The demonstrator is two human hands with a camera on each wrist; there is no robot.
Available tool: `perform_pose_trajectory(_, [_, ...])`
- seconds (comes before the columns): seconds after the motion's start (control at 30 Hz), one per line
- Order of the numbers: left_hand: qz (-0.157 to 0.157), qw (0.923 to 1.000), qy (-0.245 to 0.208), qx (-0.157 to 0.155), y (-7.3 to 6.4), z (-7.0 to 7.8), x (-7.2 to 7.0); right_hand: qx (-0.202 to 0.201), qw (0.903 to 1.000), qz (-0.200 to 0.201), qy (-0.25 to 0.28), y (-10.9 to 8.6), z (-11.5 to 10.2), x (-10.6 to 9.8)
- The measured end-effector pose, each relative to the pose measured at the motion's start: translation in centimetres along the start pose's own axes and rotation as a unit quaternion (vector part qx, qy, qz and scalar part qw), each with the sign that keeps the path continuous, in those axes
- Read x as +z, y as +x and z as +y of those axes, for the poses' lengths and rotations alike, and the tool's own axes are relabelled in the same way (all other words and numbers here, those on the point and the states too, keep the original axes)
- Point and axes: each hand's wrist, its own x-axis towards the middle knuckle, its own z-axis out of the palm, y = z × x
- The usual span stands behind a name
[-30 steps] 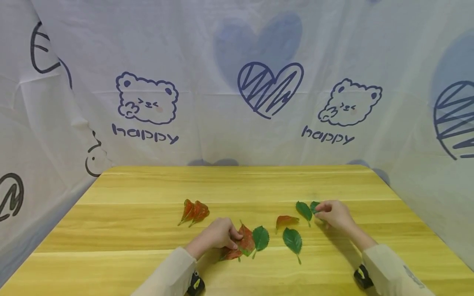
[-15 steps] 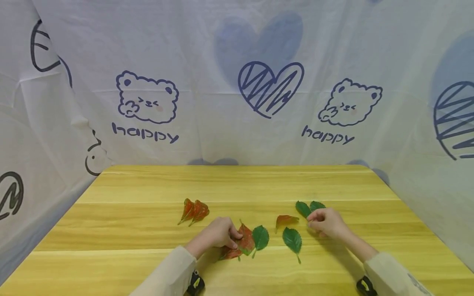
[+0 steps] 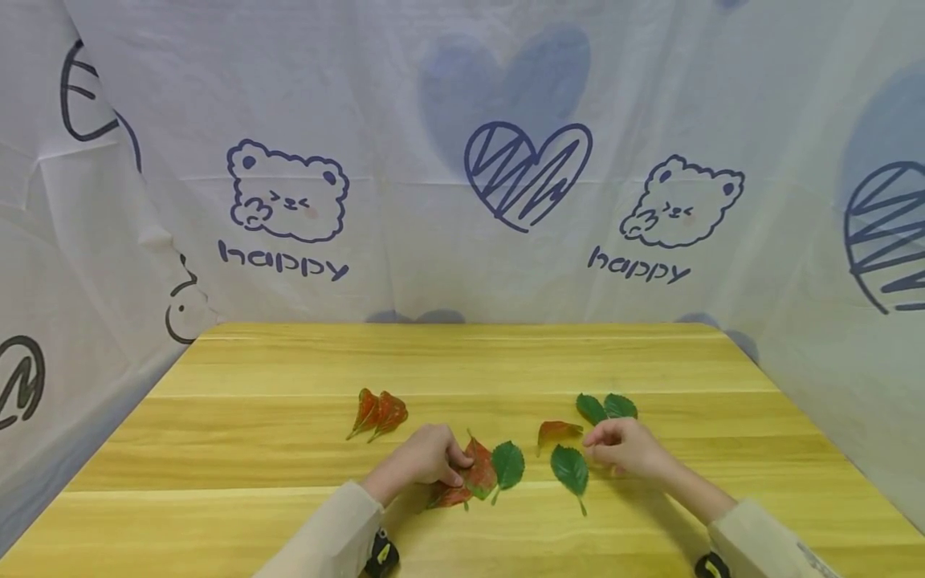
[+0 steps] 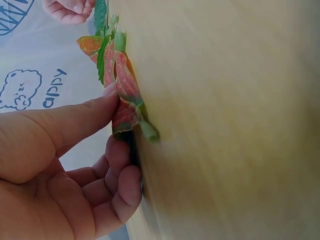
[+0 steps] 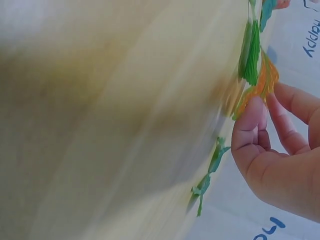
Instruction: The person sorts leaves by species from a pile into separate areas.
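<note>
Two red leaves (image 3: 379, 413) lay sorted leftward on the desk (image 3: 289, 449); left hand (image 3: 422, 457) pinched another red leaf (image 3: 479, 470), right hand (image 3: 625, 447) hovered empty, loosely curled, beside unsorted leaves.

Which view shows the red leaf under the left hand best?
Left wrist: the red leaf is close, with the left hand thumb pressing it. Head shows it small, partly covered. Right wrist doesn't clearly show it.

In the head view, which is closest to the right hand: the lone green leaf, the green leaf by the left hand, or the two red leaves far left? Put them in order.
From the right hand:
1. Lone green leaf, just beside its fingers.
2. Green leaf by the left hand, middle.
3. Two red leaves, far left.
</note>
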Motion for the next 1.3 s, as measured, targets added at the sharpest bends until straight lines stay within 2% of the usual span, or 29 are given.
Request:
perform_pose_trajectory(0.33, [0.000,1.0000,-0.002,-0.002,-0.1,0.2,0.0,-0.001,0.9981,-0.059,0.015,0.3,0.3,0.7])
perform_pose_trajectory(0.5, [0.001,1.0000,0.001,-0.002,0.0,0.1,0.1,-0.003,0.9981,-0.062,0.008,0.5,0.3,0.9])
perform_pose_trajectory(0.77, [-0.001,0.9999,-0.010,-0.006,-0.1,0.2,-0.1,-0.037,0.9964,-0.072,-0.025,0.6,0.1,1.4])
perform_pose_trajectory(0.9, [0.000,0.9998,-0.018,-0.010,-0.2,0.1,-0.1,-0.034,0.9960,-0.076,-0.030,0.8,0.2,1.5])
perform_pose_trajectory(1.03, [-0.003,0.9993,-0.037,-0.012,-0.2,0.1,-0.3,-0.028,0.9962,-0.077,-0.029,0.8,0.2,1.5])
perform_pose_trajectory(1.3, [-0.002,0.9942,-0.106,0.017,0.0,-0.2,-0.8,-0.026,0.9962,-0.080,-0.025,0.8,0.2,1.5])
